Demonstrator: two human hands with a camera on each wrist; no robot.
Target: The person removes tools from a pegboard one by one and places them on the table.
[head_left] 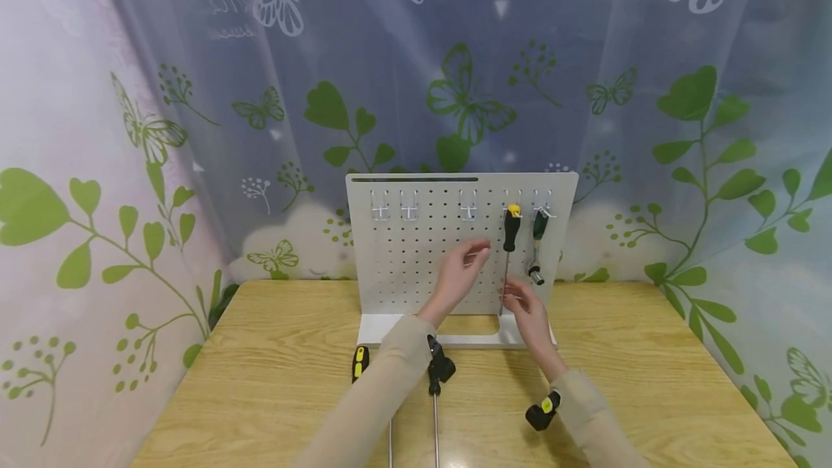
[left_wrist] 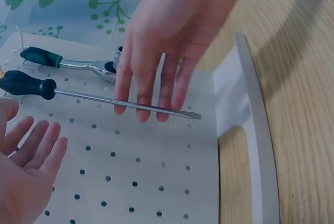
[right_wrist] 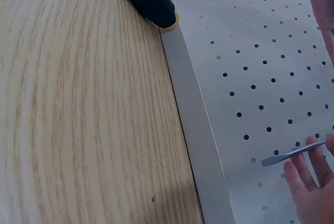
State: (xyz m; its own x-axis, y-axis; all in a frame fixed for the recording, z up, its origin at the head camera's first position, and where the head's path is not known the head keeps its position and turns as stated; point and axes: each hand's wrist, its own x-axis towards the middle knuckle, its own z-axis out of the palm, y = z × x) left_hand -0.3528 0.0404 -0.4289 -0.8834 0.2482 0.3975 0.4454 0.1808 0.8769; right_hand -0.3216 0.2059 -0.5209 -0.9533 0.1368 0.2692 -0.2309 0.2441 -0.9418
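Observation:
A flat-blade screwdriver (head_left: 511, 230) with a black handle and yellow end hangs from a hook on the white pegboard (head_left: 429, 266). My right hand (head_left: 529, 313) is at its lower shaft, and in the left wrist view the straight fingers (left_wrist: 166, 85) lie behind the metal near the flat tip. To the left of the screwdriver, my left hand (head_left: 460, 269) is held with relaxed fingers and nothing in it, close to the handle (left_wrist: 26, 84) in the left wrist view. A green-handled ratchet wrench (head_left: 539, 226) hangs on the right.
Wire hooks (head_left: 409, 208) with nothing on them line the pegboard's upper left. On the wooden table (head_left: 292, 331) in front lie a black-and-yellow handled tool (head_left: 360, 363) and a long-shafted screwdriver (head_left: 435, 417), partly behind my left forearm. A patterned curtain (head_left: 390, 35) hangs behind.

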